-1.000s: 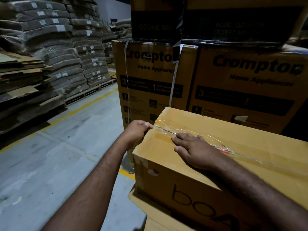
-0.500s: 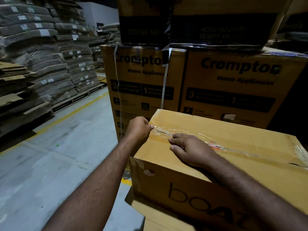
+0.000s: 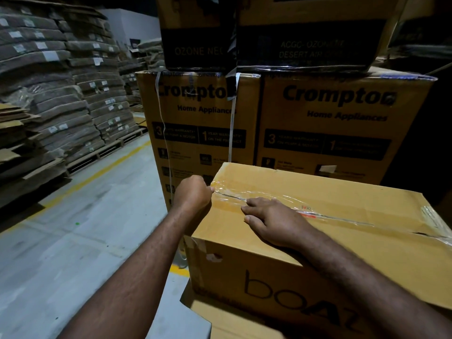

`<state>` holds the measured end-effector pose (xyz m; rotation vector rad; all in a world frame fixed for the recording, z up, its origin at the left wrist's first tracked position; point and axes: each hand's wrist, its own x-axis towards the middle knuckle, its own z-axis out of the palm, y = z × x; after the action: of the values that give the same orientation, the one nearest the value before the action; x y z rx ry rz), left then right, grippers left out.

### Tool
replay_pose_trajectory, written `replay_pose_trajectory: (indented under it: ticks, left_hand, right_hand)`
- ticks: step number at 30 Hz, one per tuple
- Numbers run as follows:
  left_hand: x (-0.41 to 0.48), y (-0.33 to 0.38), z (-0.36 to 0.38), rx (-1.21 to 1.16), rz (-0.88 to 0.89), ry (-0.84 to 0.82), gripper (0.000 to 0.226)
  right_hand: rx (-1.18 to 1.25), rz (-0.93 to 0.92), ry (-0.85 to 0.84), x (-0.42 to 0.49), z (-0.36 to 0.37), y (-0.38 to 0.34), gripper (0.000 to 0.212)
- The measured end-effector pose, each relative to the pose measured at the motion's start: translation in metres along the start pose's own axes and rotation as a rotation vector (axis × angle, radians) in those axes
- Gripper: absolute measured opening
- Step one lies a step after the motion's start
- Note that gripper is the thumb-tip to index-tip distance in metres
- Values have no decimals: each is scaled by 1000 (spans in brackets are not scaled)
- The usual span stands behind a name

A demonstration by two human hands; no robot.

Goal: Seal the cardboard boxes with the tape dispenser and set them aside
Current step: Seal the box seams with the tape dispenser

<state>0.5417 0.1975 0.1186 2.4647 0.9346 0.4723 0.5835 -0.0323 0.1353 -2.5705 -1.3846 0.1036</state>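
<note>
Head view: left hand pinching tape at the box edge, right hand flat on top; may wrinkle or tear if tugged askew.

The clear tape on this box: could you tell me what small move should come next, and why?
Probably fold the clear tape down over the box edge: the left hand pinches its end there, the right hand presses it flat.

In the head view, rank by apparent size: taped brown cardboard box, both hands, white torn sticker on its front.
1. Taped brown cardboard box
2. Right hand and left hand: alike, the left curled, so unranked
3. White torn sticker
</note>
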Motion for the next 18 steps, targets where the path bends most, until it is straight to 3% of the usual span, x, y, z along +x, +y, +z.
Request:
replay_pose_trajectory:
  ticks: [18]
  left_hand:
    - [93,52,32,-20,50,-112,40]
  right_hand:
    - [44,-5,-35,-8,4,6,47]
